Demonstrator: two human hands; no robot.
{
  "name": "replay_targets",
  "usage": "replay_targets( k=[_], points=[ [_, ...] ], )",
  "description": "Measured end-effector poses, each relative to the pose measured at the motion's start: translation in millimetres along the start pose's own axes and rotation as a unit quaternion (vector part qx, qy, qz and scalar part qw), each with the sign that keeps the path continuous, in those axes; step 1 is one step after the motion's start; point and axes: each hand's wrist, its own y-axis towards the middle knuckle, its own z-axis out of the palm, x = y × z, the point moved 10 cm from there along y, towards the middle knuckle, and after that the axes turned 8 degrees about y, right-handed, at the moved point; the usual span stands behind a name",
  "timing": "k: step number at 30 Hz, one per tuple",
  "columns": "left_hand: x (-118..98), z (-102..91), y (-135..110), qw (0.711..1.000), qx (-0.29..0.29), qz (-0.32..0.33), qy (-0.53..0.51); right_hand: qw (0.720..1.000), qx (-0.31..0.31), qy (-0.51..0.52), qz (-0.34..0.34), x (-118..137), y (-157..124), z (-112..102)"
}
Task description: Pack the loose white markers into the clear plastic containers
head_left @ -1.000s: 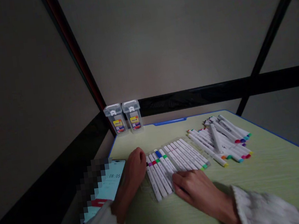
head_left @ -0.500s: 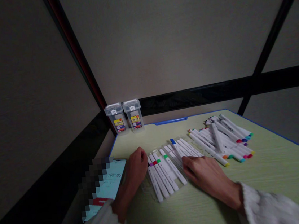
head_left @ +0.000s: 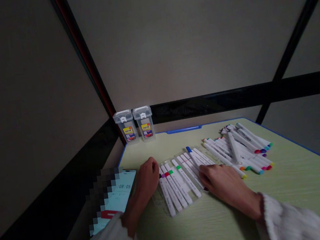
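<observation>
A row of white markers [head_left: 179, 182] with coloured caps lies side by side on the pale green table [head_left: 290, 182]. My left hand [head_left: 147, 182] rests curled at the row's left end, touching the leftmost markers. My right hand [head_left: 224, 182] lies over the right part of the row, fingers bent down on several markers; a blue-capped marker [head_left: 192, 155] sticks out beyond its fingertips. A looser heap of white markers [head_left: 239, 149] lies to the right, beyond my right hand.
Two small clear lidded boxes [head_left: 135, 125] with yellow labels stand at the table's back left corner. A phone [head_left: 115, 197] with a lit screen lies at the left edge by my left wrist. Dark frame bars and a wall rise behind the table.
My right hand has slid to the right along the row, from its middle to its right part. The blue-capped marker has shifted rightward and farther back. My left hand has stayed put.
</observation>
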Motion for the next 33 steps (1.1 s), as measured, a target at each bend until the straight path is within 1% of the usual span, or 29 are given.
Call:
replay_targets(
  k=[6,13,17,25,28,33],
  points=[
    [3.3,-2.8,2.4,0.996,-0.020,-0.001,-0.091,1.000,0.011,-0.006,0.011,-1.9,0.1,1.6],
    [10.8,-2.0,6.2,0.988,-0.038,-0.002,-0.151,1.000,0.019,-0.017,0.018,-0.7,-0.2,0.5],
    [14.9,-0.1,6.9,0.982,-0.041,-0.003,-0.184,1.000,0.003,-0.015,0.010,-0.4,-0.8,-0.8],
    [19.4,1.8,5.7,0.956,-0.030,-0.044,-0.290,1.000,-0.004,-0.014,0.010,-0.1,-2.1,-3.3],
    [19.8,2.0,5.6,0.948,-0.029,-0.055,-0.311,0.999,-0.018,0.028,-0.025,10.7,-3.5,-9.3],
    [21.6,10.8,6.2,0.940,-0.004,-0.065,-0.335,0.981,-0.029,0.138,-0.137,49.3,-14.8,-18.4]
  ],
)
